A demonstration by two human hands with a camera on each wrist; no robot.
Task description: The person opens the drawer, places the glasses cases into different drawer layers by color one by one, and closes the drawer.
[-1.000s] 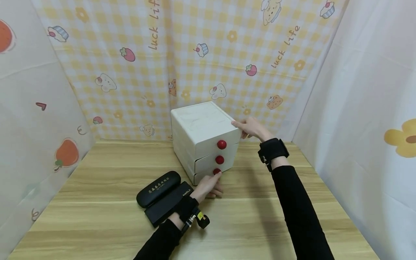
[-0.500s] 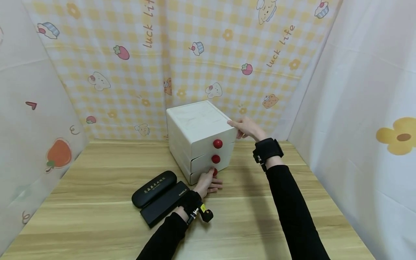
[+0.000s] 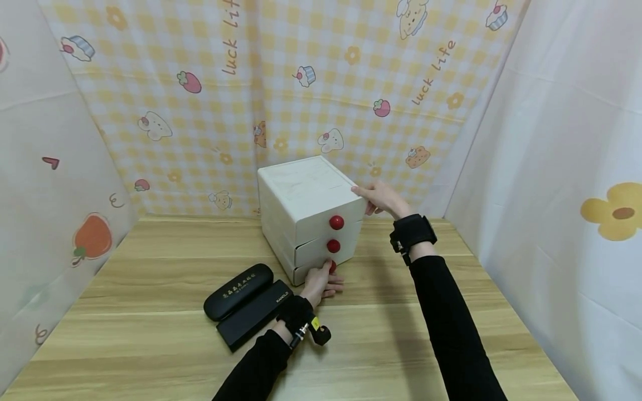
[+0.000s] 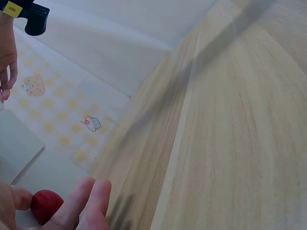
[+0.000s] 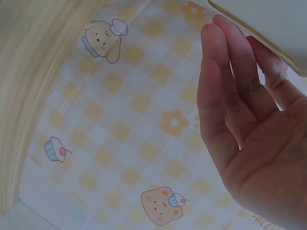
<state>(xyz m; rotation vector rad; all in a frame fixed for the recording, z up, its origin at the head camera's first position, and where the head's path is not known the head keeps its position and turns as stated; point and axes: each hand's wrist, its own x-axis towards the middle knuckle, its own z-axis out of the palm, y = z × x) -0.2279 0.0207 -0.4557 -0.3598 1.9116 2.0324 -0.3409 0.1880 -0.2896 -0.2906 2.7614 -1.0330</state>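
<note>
Drawer cabinet [image 3: 311, 192] likely light, stiff, smooth; our left hand [image 3: 316, 284] pinches lowest red knob [image 4: 46, 206], best hold, we judge; our right hand [image 3: 381, 198], loose-fingered, touches cabinet.

Black case [image 3: 238, 292]; flat box [image 3: 254, 316]; curtain [image 3: 326, 50]

Both arms [image 3: 453, 323] reach forward, the left hand [image 3: 317, 284] pinching lower than the loosely bent right hand [image 3: 383, 198].

The lowest red knob [image 3: 333, 267] on the white drawer cabinet [image 3: 307, 188] sits partly hidden; before the cabinet, black sleeves [image 3: 455, 323] leave frame.
</note>
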